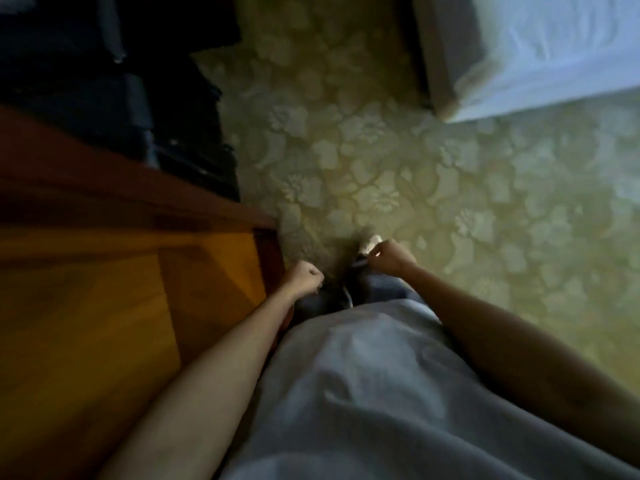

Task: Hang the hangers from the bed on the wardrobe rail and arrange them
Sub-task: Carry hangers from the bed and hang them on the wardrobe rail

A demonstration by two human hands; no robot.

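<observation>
Hands hang low over carpet (415, 188): left hand (304, 277) fisted, empty; right hand (393, 256) curled, empty. Bed (540, 53) upper right, wardrobe (104, 237) left. Hangers can't be made out, blurred.

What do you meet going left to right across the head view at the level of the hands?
Wooden wardrobe door → left hand, fingers curled, holding nothing → foot → right hand, also curled and holding nothing → patterned carpet. No hangers are visible.
</observation>
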